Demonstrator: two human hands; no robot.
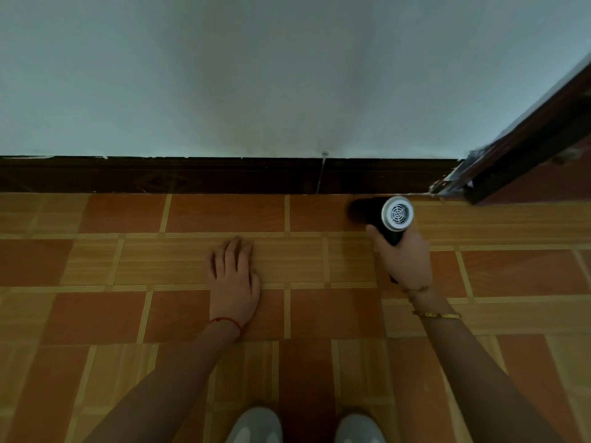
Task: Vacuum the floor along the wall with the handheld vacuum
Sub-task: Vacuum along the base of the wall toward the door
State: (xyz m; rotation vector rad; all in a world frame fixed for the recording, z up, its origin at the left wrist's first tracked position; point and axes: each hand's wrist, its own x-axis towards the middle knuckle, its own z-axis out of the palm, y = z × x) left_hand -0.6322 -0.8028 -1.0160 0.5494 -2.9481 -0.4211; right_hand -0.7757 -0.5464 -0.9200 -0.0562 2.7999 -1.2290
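Your right hand (403, 254) grips handheld vacuum (391, 219), fingers wrapped round black handle, nozzle at skirting (224, 175) near door frame (524, 148), right of frame, likely corner start. Your left hand (235, 276) flat on floor (128, 266), fingers straight, together, probably bracing crouch.

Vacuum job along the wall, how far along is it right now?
Nothing can be counted as done; the tiles look alike all along. In hand: the right hand holds the vacuum by its grip, nozzle low on the floor beside the dark skirting board, close to the door frame. The left hand rests flat on the tiles. The skirting stretch leftward may remain.
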